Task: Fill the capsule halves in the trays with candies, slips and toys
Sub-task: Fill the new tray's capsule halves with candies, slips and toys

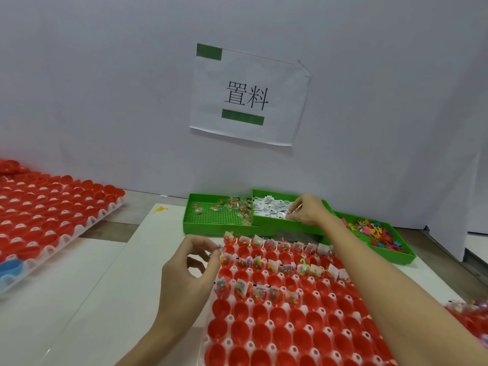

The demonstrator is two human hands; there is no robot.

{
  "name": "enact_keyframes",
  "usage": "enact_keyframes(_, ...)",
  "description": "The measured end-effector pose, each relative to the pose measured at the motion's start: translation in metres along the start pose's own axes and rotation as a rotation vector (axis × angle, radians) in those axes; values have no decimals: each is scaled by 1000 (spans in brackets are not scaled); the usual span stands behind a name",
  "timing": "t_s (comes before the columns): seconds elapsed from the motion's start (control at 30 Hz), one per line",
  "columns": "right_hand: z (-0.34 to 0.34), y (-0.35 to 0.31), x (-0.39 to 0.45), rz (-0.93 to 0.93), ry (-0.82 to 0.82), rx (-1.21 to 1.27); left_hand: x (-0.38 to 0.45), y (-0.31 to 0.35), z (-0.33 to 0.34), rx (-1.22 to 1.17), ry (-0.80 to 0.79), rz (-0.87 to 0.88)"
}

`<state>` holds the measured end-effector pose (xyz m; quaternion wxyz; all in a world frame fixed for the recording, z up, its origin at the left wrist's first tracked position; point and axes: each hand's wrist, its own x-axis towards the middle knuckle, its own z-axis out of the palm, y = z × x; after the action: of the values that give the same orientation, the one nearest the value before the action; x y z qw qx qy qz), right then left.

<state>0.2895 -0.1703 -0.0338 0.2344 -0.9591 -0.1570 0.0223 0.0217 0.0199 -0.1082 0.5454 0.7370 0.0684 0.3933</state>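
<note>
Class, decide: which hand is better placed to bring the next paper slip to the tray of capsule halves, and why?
The right hand: it is already over the middle green bin of slips, fingers pinching there. The left hand is at the capsule tray's far-left corner, holding small pieces.

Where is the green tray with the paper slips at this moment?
In the head view, the slips tray sits at the back by the wall, between the candy tray and the toy tray; the right hand reaches into it.
</note>
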Motion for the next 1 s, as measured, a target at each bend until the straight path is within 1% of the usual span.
enact_keyframes(0.1,-1,8,-1,-2,45,36,-1,1,1,-2,-22,-7)
enact_keyframes(0.27,-2,19,-5,-76,105,59,-2,1,1,13,-37,-6)
enact_keyframes(0.43,-9,26,-15,-84,172,171,-2,5,0,13,-47,-12)
enact_keyframes(0.6,-19,18,-50,-135,287,237,-2,21,-3,-37,-50,16)
enact_keyframes(0.7,-24,8,-91,-201,329,284,-4,38,-6,-84,-123,38)
enact_keyframes(0.77,-24,0,-124,-281,278,361,-7,47,-6,-114,-203,29)
enact_keyframes(0.87,-20,-10,-172,-383,141,504,-15,58,-2,-157,-340,9)
enact_keyframes(1.0,-14,-17,-213,-428,-106,621,-26,66,3,-250,-448,-64)
